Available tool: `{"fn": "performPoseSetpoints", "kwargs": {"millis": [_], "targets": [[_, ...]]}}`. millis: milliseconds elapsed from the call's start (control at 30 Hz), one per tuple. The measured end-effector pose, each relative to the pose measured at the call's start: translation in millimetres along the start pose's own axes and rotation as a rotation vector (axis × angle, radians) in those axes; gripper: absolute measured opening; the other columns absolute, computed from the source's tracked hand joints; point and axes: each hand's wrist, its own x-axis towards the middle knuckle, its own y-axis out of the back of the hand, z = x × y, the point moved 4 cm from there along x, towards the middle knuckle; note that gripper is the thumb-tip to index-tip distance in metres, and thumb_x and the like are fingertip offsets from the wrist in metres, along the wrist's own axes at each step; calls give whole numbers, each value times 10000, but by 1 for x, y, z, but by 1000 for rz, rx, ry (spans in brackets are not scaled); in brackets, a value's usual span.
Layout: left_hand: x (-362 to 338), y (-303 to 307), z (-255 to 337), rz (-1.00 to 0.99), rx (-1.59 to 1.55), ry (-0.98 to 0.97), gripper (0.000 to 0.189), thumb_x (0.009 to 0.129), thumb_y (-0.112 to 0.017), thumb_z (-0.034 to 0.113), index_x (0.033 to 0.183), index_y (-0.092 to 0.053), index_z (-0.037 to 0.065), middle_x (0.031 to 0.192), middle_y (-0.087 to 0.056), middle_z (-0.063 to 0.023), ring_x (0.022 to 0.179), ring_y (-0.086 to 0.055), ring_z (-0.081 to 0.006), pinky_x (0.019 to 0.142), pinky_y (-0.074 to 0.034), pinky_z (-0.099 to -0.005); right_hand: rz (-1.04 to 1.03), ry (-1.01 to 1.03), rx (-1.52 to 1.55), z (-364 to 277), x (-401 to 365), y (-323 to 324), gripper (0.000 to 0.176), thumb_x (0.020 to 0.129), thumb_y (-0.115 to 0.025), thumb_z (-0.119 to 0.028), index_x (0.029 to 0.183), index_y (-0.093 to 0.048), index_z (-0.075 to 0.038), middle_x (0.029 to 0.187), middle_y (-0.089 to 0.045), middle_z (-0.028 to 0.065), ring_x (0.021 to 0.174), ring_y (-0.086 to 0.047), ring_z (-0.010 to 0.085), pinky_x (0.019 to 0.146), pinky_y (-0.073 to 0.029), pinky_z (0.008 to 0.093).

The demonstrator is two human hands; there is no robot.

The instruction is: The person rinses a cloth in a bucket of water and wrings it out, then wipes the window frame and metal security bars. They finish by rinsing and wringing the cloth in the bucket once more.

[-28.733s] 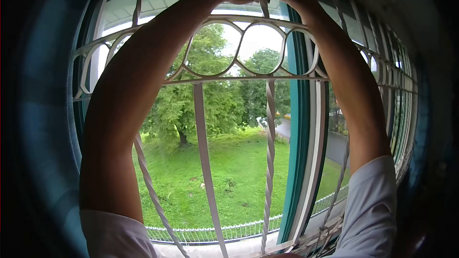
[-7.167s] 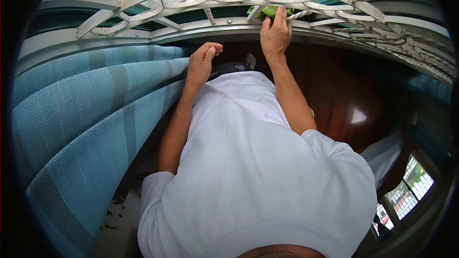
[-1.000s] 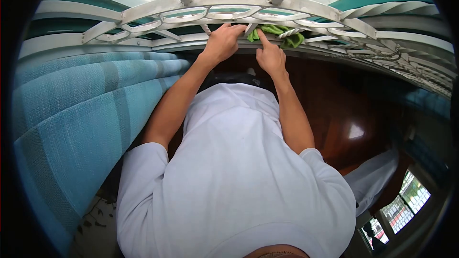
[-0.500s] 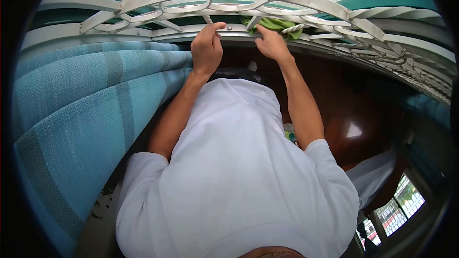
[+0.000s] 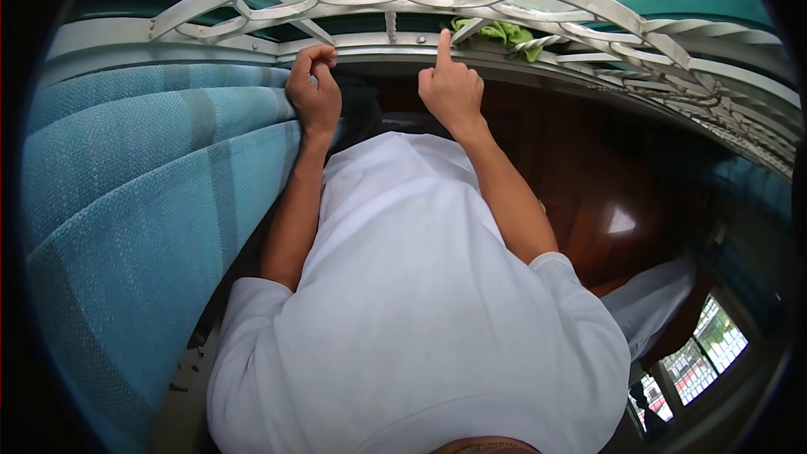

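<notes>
Head view, looking straight down my feed: the green cloth (image 5: 503,32) is bunched up and wedged between the lower bars of the white window grille (image 5: 198,7), right at the sill. From the right hand (image 5: 451,88) it sits up and to the right, just beside the tip of the index finger (image 5: 443,40). The right hand is clearly the nearer one.

That right hand has only the index sticking straight up, touching the sill edge, with the other fingers folded in and nothing held. The left hand (image 5: 313,88) is well apart from the cloth, on the other side, next to the blue curtain (image 5: 143,176). Its fingers are curled with thumb and forefinger tips together, and I can't see anything between them.

The cloth's long axis runs sideways along the grille, roughly left to right, with the right end dipping slightly. It's crumpled, so I can't really tell which end "points" anywhere. Part of it is hidden behind a twisted bar.
</notes>
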Motion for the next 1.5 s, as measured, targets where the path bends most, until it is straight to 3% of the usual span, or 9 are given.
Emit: {"fn": "performPoseSetpoints", "kwargs": {"millis": [367,500,667,833,967,1200,1267,1300,1500], "targets": [[14,45,-21,-74,-14,-30,247,939,-488,-85,1012,-701,17,905,-737,-90,778,-698,-171,729,-564,-293,-19,-47,-15,-9,56,-31,306,910,-590,-228,1071,-688,13,934,-737,282,896,-723,476,833,-564,566],[16,46,-24,-180,-13,-18,250,936,-498,-85,1039,-701,17,906,-736,-96,784,-707,-182,734,-568,-296,-165,-7,54,-35,66,-35,323,914,-545,-232,1153,-760,-200,1052,-758,205,962,-725,430,903,-540,565],[23,56,-32,-273,-7,-30,252,929,-506,-87,1044,-702,21,917,-736,-98,783,-708,-191,734,-570,-306,-57,-161,-156,8,52,-12,492,895,-536,-188,1358,-682,-271,1082,-751,217,1020,-712,451,936,-543,532],[23,62,-31,-304,28,-67,234,925,-524,-82,1041,-702,16,929,-736,-110,788,-715,-212,737,-574,-315,-141,58,308,-4,68,-67,531,920,-487,-205,1431,-632,-227,1160,-724,234,1035,-700,434,936,-536,519],[25,50,-29,-360,33,-36,239,916,-534,-86,1053,-705,9,951,-742,-120,803,-723,-224,746,-576,-318,-528,-229,545,-33,71,-51,592,886,-475,-142,1459,-603,-210,1219,-688,278,1138,-651,440,989,-514,458],[25,37,-27,-356,34,-15,263,914,-535,-85,1089,-705,13,992,-738,-136,889,-737,-279,791,-582,-346,-286,-60,54,-10,72,-50,710,810,-512,-115,1481,-584,-336,1226,-717,192,1163,-671,378,978,-524,464],[28,35,-21,-363,107,-56,301,892,-545,-74,1124,-707,30,1034,-735,-144,925,-732,-315,809,-585,-385,-328,-31,352,-24,75,-49,735,801,-490,-70,1498,-575,-287,1156,-730,208,1057,-706,363,872,-564,466],[26,29,-15,-426,194,-142,323,876,-558,-61,1140,-708,47,1040,-734,-142,927,-727,-327,811,-585,-402,-499,-115,471,-26,77,-51,757,799,-464,-27,1514,-566,-255,903,-708,166,791,-696,269,684,-577,411],[19,-32,-8,-729,590,-254,626,846,-602,25,1446,-563,201,1017,-732,-115,805,-717,-381,686,-577,-509,-394,-138,960,-26,52,-41,654,908,-480,-41,1525,-559,-241,660,-513,-8,532,-458,103,537,-504,283]]}}
